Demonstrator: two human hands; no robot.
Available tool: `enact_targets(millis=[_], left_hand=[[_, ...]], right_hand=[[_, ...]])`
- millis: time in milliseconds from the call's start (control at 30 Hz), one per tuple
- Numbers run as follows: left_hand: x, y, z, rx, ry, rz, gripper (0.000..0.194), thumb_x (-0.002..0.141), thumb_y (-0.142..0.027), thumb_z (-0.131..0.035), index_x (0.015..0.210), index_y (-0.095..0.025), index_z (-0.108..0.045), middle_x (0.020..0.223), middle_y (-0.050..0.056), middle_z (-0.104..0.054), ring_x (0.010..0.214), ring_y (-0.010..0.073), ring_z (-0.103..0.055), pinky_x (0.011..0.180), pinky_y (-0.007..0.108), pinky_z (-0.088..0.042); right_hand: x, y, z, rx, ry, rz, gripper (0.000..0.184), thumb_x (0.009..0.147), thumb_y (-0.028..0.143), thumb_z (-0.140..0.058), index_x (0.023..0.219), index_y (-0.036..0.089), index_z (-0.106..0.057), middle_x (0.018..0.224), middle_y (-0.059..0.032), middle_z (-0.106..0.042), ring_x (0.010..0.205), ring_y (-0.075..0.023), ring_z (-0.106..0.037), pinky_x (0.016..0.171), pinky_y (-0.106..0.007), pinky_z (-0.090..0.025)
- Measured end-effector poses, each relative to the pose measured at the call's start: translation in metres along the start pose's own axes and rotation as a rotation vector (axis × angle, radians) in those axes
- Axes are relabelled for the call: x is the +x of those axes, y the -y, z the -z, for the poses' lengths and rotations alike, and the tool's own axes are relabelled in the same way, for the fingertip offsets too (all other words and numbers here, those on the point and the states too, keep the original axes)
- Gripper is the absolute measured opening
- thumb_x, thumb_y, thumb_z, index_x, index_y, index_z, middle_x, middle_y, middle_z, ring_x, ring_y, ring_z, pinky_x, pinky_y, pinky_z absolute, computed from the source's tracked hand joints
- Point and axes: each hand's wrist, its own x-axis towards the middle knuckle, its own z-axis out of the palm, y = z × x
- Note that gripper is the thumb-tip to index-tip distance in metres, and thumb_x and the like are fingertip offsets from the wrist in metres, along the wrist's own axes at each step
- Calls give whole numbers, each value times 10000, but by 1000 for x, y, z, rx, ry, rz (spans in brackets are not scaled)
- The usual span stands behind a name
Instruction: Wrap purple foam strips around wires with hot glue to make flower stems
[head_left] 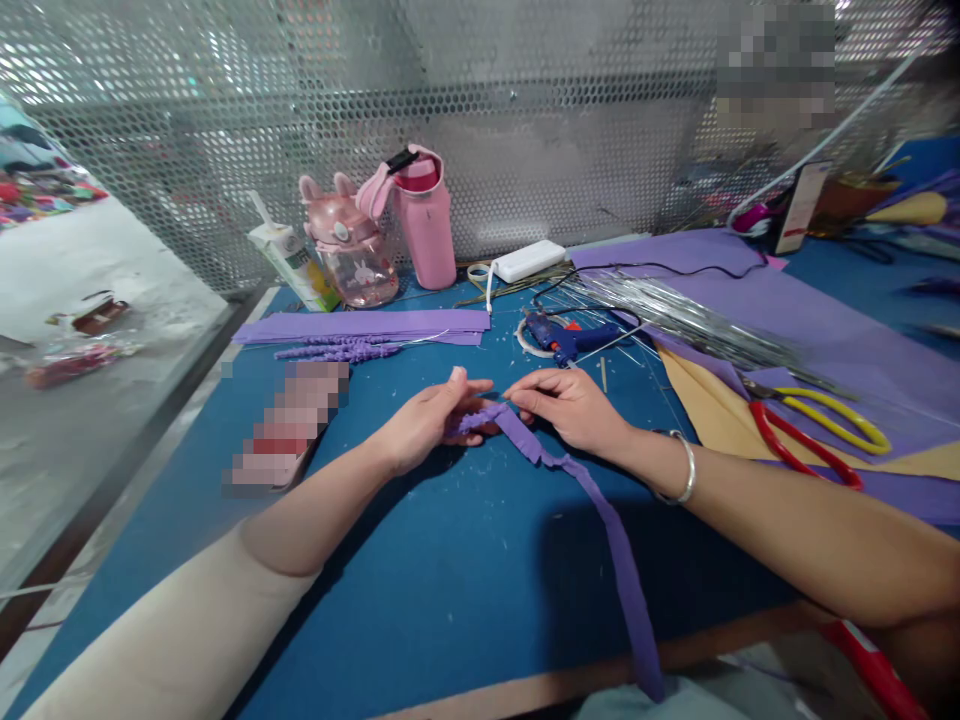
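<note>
Around the blue tabletop's (450,580) middle are a pink phone (292,425) at nine o'clock, drink carton (294,266) and rabbit-eared cup (360,265) near ten, pink bottle (427,235) at eleven, white power bank (529,261) past twelve.

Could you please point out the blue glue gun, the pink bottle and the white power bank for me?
glue gun (572,343): head view, on its blue body
pink bottle (429,240): head view, mid-body
white power bank (530,261): head view, top face

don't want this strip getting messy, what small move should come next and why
I'd probably have the right hand smooth the purple strip: it bunches and twists just past both hands, while the left hand supports its ruffled end.
</note>
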Motion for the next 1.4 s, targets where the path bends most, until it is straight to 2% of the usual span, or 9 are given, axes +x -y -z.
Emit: enact_targets(millis=[100,233,467,667,733,833,1000,1233,1400], left_hand=[[1,1,1,82,-43,-113,562,847,-592,-476,1185,-152,-569,1020,120,-651,815,183,-640,663,294,-509],[3,5,4,498,-174,-351,352,846,-451,-561,1030,-165,-651,842,52,-674,700,144,-588,676,274,-464],[6,8,16,951,-252,-542,221,874,-365,-541,914,-217,-701,906,50,-705,878,209,-606,839,345,-438],[-1,14,-1,1042,-422,-849,396,848,-323,-601,1207,-169,-533,1267,128,-552,1213,248,-467,1033,440,-360],[-4,16,-6,1038,-400,-900,437,842,-314,-613,1233,-166,-487,1272,139,-538,1218,248,-464,1028,439,-374],[-6,16,-11,1005,-359,-938,470,832,-310,-630,1245,-174,-451,1259,143,-539,1205,247,-478,1013,436,-397],[-6,18,-16,911,-381,-923,429,849,-298,-613,1231,-194,-450,1263,131,-536,1195,234,-487,990,428,-420],[-8,17,-17,863,-373,-962,368,841,-247,-618,1183,-189,-495,1228,115,-561,1173,222,-501,1005,416,-399],[-4,15,-5,757,-508,-865,127,878,-194,-526,987,-188,-593,938,38,-646,887,155,-600,821,291,-463]], right_hand=[[3,-3,0,22,-37,-19,250,766,398,-654,835,161,-697,632,7,-616,574,-112,-547,562,-258,-450],[4,-5,-1,-93,-48,-67,338,809,457,-590,920,150,-675,596,16,-576,528,-105,-499,506,-245,-387],[-12,13,1,-752,265,-3,556,800,567,-558,424,169,-458,414,53,-342,434,-71,-270,460,-271,-191],[-15,22,-3,-487,87,113,244,833,381,-612,989,198,-654,703,24,-648,596,-106,-547,535,-226,-382],[-14,21,-3,-435,82,197,177,848,304,-607,974,207,-684,810,4,-704,706,-122,-613,633,-229,-435],[-15,22,-2,-407,121,255,154,872,265,-575,862,210,-718,824,-3,-728,735,-133,-638,675,-238,-454],[-17,23,-6,-175,142,93,202,891,352,-543,836,179,-634,701,2,-661,620,-126,-610,577,-235,-459],[-17,19,-10,-669,90,440,214,946,304,-435,810,182,-545,747,-6,-591,676,-118,-526,634,-241,-376],[-4,26,9,-754,-58,429,234,953,299,-380,781,193,-498,657,10,-535,574,-112,-475,570,-242,-354]])
